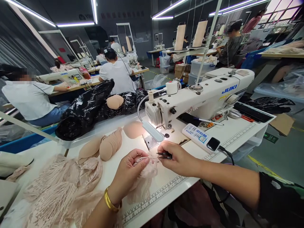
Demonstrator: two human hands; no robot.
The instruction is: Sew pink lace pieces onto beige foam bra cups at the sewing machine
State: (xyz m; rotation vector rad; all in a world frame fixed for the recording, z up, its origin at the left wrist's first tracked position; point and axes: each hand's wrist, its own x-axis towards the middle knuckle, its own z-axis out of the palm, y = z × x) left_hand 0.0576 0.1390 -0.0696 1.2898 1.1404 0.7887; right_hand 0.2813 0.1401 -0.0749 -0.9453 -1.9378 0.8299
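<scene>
Left hand (129, 171) pinches lace (145, 175) over the near side of the table (163, 189); right hand (180, 160) grips snips (166, 156) close by. One slip could nick lace or fingertips (144, 162).

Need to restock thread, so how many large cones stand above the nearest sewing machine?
2: the left cone, and the right cone next to the slanting white pole. Any smaller one behind them could be hidden.
</scene>
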